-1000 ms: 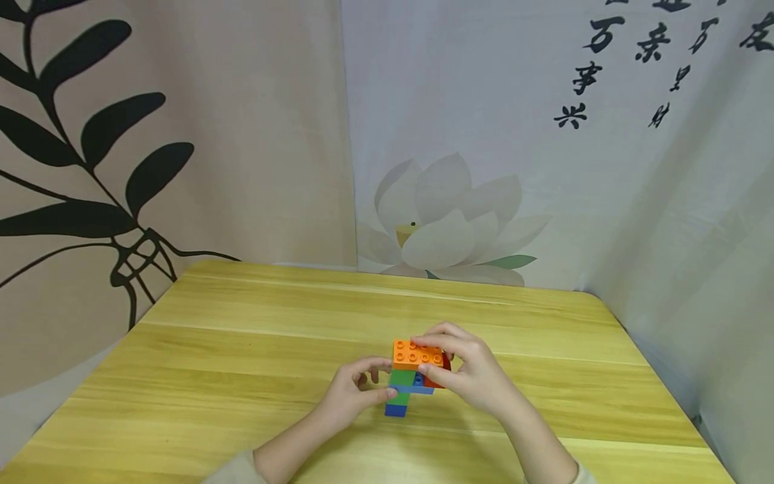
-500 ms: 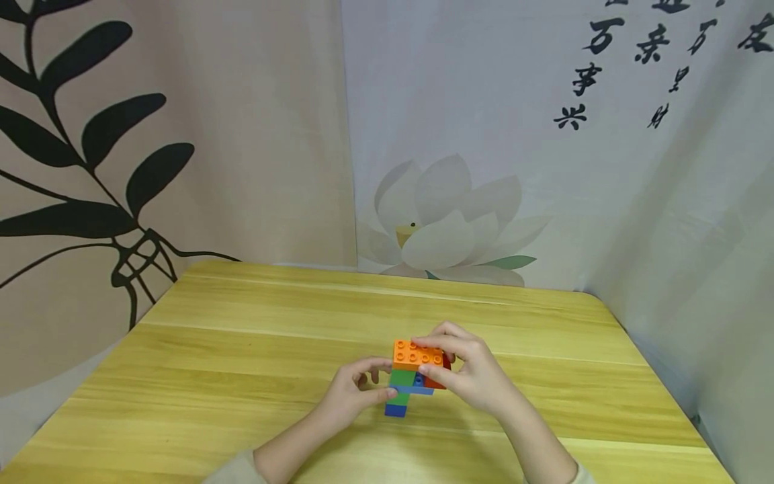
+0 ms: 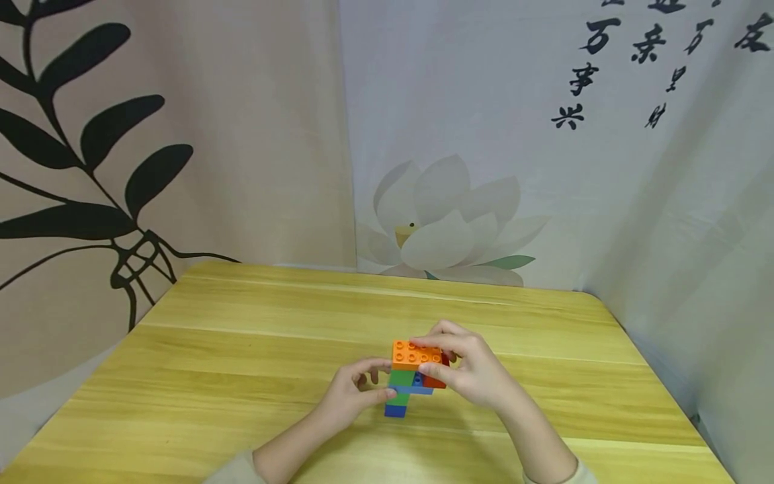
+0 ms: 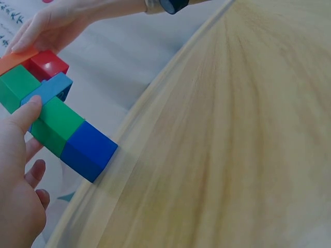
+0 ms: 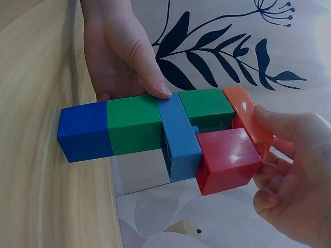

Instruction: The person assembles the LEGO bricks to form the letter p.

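Note:
Between the hands stands an upright stack of toy building bricks. From the bottom it has a dark blue brick [image 5: 85,132], a green brick [image 5: 135,126], a flatter light blue brick [image 5: 181,137], another green brick [image 5: 207,108] and an orange brick [image 3: 416,356] on top. A red brick [image 5: 230,160] lies beside the upper green one, under the orange brick's overhang. My left hand [image 3: 345,396] pinches the stack, thumb at the light blue brick. My right hand [image 3: 468,366] grips the orange brick's right end, thumb in front. Whether the stack touches the table cannot be told.
The wooden table [image 3: 272,316] spreads around both hands. Behind it hang pale curtains [image 3: 272,134] printed with dark leaves, a lotus flower and characters. A dark band [image 4: 173,5] shows on the right wrist.

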